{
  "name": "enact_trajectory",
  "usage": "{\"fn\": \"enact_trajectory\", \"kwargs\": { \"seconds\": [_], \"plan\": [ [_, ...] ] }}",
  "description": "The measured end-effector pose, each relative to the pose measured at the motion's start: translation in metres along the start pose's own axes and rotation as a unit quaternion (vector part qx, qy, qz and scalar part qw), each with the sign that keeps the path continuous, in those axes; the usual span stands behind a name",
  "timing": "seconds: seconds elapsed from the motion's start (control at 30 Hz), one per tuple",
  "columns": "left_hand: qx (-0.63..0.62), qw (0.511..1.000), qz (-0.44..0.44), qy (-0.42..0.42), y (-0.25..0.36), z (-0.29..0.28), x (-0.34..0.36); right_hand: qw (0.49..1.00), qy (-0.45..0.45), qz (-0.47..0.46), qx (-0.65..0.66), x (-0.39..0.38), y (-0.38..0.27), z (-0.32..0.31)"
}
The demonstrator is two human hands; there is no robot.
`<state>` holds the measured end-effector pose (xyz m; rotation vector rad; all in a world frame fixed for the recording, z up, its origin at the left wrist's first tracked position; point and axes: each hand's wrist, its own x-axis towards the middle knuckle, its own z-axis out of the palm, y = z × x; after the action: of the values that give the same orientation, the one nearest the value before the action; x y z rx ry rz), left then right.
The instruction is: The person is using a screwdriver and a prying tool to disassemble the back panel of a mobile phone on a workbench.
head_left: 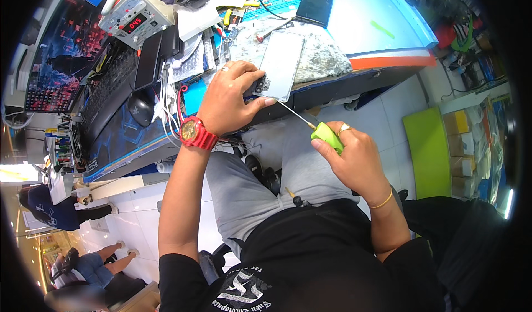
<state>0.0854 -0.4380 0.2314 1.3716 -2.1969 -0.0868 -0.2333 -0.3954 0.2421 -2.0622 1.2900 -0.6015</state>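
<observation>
Phone (284, 62) over slab (327, 51), cables (165, 87) nearby

Left hand (230, 95) gripping a pale phone-shaped panel (284, 62), right hand (354, 158) around a green-handled tool (327, 137)

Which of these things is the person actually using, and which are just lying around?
In use:
pale phone-shaped panel, held in the left hand
green-handled tool, held in the right hand, its thin shaft reaching toward the panel's lower edge

Apparently just lying about:
black mouse
keyboard
dark tablet-like device
boxy instrument with red display
</observation>
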Motion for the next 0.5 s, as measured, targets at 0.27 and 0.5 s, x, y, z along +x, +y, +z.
{"fn": "enact_trajectory", "kwargs": {
  "seconds": [0.27,0.5],
  "plan": [
    [0.031,0.999,-0.003,0.025,0.006,0.011,-0.001,0.984,0.047,-0.104,-0.135,0.007,-0.005,-0.006],
    [-0.002,1.0,-0.002,0.002,-0.008,0.009,-0.007,0.965,0.025,-0.132,-0.225,0.023,-0.019,-0.016]
  ]
}}
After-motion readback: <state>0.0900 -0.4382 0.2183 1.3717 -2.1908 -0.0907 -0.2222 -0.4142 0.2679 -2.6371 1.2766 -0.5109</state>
